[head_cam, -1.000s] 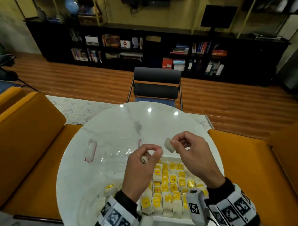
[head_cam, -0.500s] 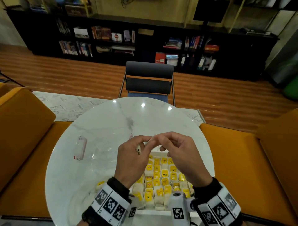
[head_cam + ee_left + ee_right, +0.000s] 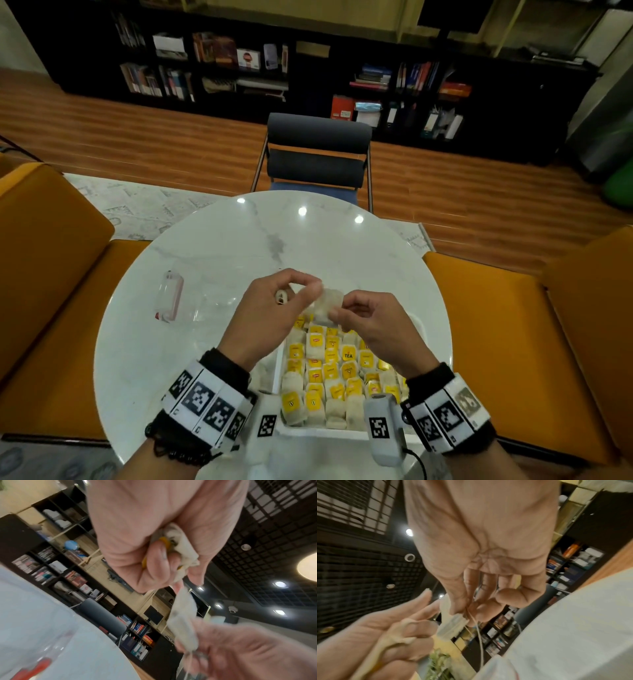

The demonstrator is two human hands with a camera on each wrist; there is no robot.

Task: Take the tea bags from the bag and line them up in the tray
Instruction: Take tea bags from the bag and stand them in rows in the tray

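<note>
Pale paper tea bag [image 3: 328, 306] stretches sideways between my hands above the tray [image 3: 346, 432]; left hand [image 3: 270, 315] and right hand [image 3: 373, 325] fingers each pinch one end.

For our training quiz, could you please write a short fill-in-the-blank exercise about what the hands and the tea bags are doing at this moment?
1. The loose tea bag is pinched between ____ hands.
2. The left hand and right hand hold it in the air above the far end of the white ____.
3. The tags on the tea bags lined up in the tray are mostly ____ in colour.
4. The clear bag lies on the table to the ____ of the tray.

Missing words: both; tray; yellow; left
</note>
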